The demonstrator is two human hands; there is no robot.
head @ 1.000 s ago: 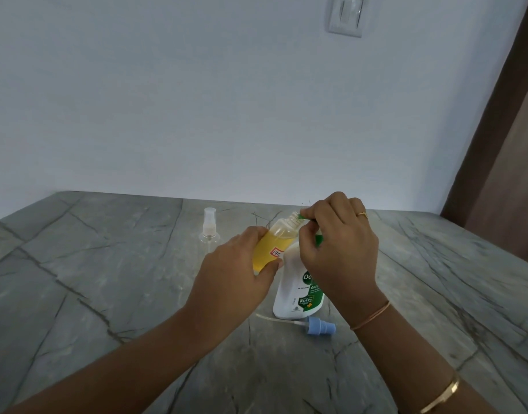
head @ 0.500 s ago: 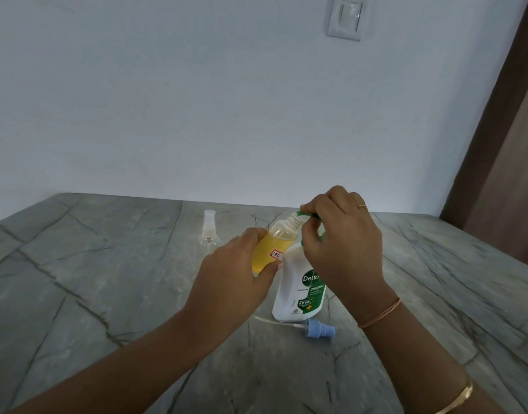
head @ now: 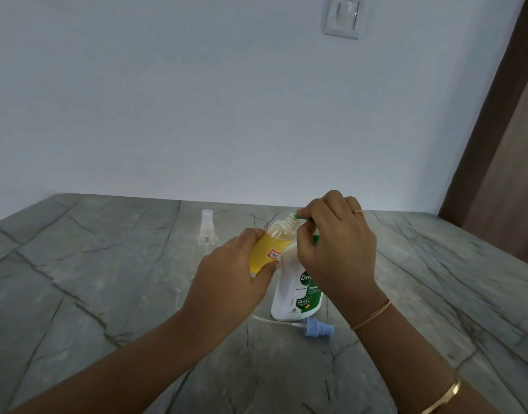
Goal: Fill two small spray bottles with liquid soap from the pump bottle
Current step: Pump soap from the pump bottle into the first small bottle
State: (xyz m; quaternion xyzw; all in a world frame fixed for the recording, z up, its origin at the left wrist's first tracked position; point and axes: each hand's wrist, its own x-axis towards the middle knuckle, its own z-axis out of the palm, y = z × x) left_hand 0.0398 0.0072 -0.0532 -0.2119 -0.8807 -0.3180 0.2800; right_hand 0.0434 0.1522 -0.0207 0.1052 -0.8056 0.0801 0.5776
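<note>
Left hand is wrapped round the small bottle, thumb on the near side. It holds the bottle off the surface, tilted so the open neck points up and right, straight at the green pump. Makes sense: the spout is short and fixed, so the mouth has to come to it.

Right hand sits over the top of the pump bottle, which stands around mid-surface. Its fingers are curled on the pump head, which looks like the grip for pressing down while keeping the spout over the opening. Can't tell if soap is actually coming out, the tip is too small to see.

The yellow soap is well over halfway up the bottle, so I'd say this one's nearly done. Its blue spray head lies on its side just in front of the pump bottle, dip tube trailing left, handy for screwing back on. The second bottle stands upright nearer the far edge, left of the hands, cap on. It looks clear inside, so probably next in line.

Surface is grey stone with dark veins, butted against a plain pale wall with a switch plate up high. Something brown, a door maybe, runs past the far right corner.
</note>
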